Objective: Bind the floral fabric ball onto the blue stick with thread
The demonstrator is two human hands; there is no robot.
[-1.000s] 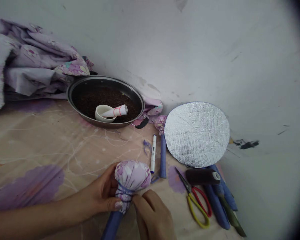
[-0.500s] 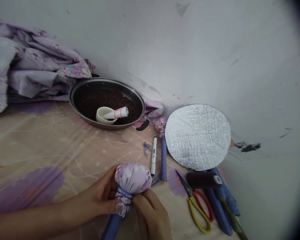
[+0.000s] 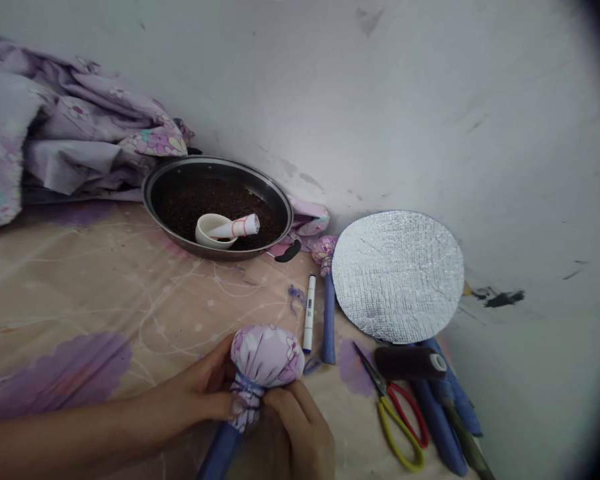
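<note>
A stuffed ball of purple flowered cloth (image 3: 266,356) sits on the end of a blue stick (image 3: 220,450), tied at its neck with blue thread. My left hand (image 3: 200,393) grips the ball's neck from the left, thumb and fingers closed on the gathered cloth. From the right, my right hand (image 3: 300,437) pinches the same neck with curled fingers. A second, smaller cloth ball on a blue stick (image 3: 327,303) lies further back next to a white marker (image 3: 308,312).
A dark pan (image 3: 219,204) of brown grain holds a white scoop (image 3: 220,229) by the wall. A silver foil disc (image 3: 398,275), brown thread spool (image 3: 409,363), red-and-yellow scissors (image 3: 393,408) and blue sticks (image 3: 443,413) lie right. Crumpled purple cloth (image 3: 75,143) is heaped back left.
My right hand has slid in closer against the ball's neck. The view has drifted slightly; the other things have not moved.
</note>
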